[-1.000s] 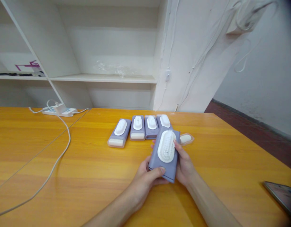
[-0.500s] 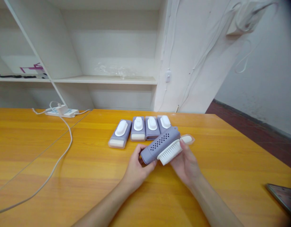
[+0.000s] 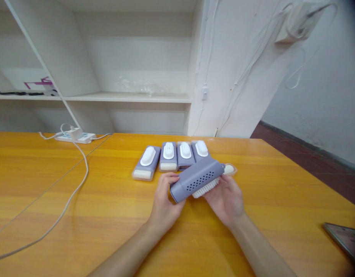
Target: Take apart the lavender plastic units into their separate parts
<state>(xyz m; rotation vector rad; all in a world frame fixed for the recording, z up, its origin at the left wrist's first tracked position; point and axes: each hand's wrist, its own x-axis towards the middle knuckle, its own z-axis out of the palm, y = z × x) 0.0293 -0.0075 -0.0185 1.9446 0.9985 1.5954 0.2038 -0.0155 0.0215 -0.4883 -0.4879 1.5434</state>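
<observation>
Both my hands hold a lavender case with a white brush (image 3: 198, 179) above the orange table (image 3: 108, 200). The case lies tilted, its perforated back turned up and the white bristles facing down toward my right palm. My left hand (image 3: 165, 202) grips its near left end with curled fingers. My right hand (image 3: 226, 198) cups it from below on the right. Just beyond, several identical lavender brush cases (image 3: 171, 156) lie side by side in a row, white brushes up. A clear lid with a white piece (image 3: 230, 169) lies right of the row.
A white power strip (image 3: 75, 135) with a plugged adapter sits at the table's far left, its white cable (image 3: 64, 200) trailing toward the near left edge. A phone (image 3: 343, 240) lies at the right edge. White shelves stand behind the table.
The held case has been rolled over: a second ago the white brush faced up, then it faced sideways, and now the perforated back is up with the bristles underneath.
</observation>
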